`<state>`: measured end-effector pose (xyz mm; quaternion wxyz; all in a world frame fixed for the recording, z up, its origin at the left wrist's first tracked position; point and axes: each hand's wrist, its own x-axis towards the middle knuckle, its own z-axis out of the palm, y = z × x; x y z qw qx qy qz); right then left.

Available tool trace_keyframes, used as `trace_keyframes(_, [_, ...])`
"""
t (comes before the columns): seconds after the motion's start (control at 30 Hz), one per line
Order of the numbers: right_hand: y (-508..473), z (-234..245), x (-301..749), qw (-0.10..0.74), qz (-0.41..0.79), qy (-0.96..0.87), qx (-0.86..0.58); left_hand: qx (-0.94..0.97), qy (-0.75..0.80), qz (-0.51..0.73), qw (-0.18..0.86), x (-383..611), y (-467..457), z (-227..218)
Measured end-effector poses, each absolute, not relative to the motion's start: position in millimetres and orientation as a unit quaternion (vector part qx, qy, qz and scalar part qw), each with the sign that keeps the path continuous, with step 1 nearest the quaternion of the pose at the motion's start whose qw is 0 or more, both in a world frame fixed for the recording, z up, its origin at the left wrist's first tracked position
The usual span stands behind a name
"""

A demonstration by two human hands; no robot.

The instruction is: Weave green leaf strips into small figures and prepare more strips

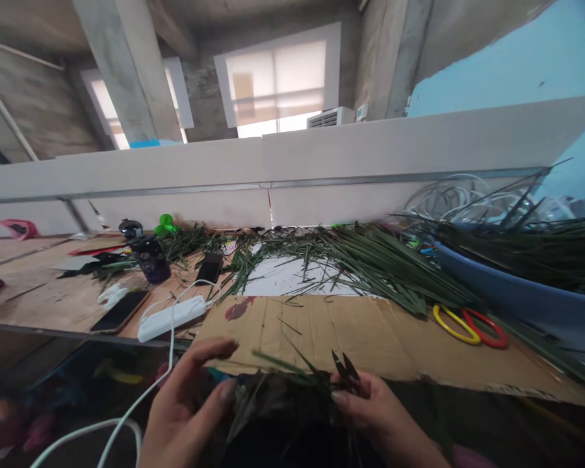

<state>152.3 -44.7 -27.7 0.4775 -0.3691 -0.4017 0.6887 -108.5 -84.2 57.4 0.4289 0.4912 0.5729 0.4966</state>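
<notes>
- Head view: left hand [185, 406] open, its fingers [209, 356] spread wide, just beside the bundle.
- Right hand [375, 406] curled narrowly around a bundle of green palm strips [292, 377], bottom centre of the frame, dark pointed tips showing.
- Cardboard sheet [322, 338] just beyond the hands; pile of palm fronds [370, 263] farther up, mid-frame.

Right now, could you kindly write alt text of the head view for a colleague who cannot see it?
A person's right hand holds dark pointed snips among green palm leaves beside an open left hand, above a cardboard sheet. Beyond lie a blue tub and yellow-and-red scissor handles.
</notes>
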Motion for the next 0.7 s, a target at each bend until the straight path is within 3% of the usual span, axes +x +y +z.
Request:
trace_keyframes(0.1, [-49, -23, 151, 0.522, 0.694, -0.323, -0.376, 0.451, 0.572, 0.555, 0.402, -108, -87, 25])
trace_keyframes(0.27, [-56, -21, 140, 0.532, 0.718, -0.298, -0.336, 0.588, 0.476, 0.462, 0.463, -72, -71, -15])
trace_keyframes(0.5, [-58, -46, 125, 0.525, 0.739, -0.321, -0.274, 0.462, 0.406, 0.503, 0.607, -20, -66, -6])
trace_keyframes(0.7, [-61, -44, 145, 0.52, 0.676, -0.369, -0.37, 0.399, 0.385, 0.501, 0.664, -30, -59, -4])
